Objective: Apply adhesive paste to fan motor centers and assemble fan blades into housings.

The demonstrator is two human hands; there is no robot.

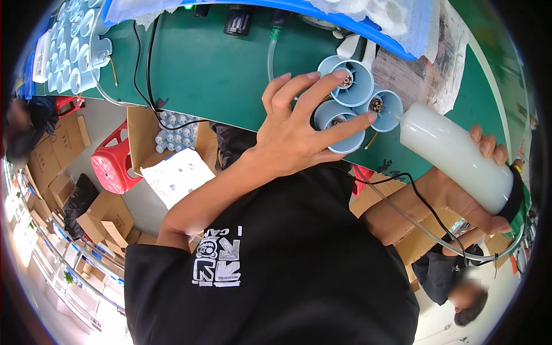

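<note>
Three light-blue plastic cups, an upper one, a lower one and a right one, stand bunched together with small metal fittings inside. My left hand spreads over them from the left, one fingertip over the upper cup and another finger across the lower one, touching the right one. In my right hand is a big dispensing syringe barrel of milky white, gripped near its dark cap. It lies tilted, its thin nozzle pointing into the right cup.
A hose runs from the barrel's back end. Many similar blue cups stand at the far left on the green table. A blue tray edges the back. Below are a red stool and a carton; a person is lower right.
</note>
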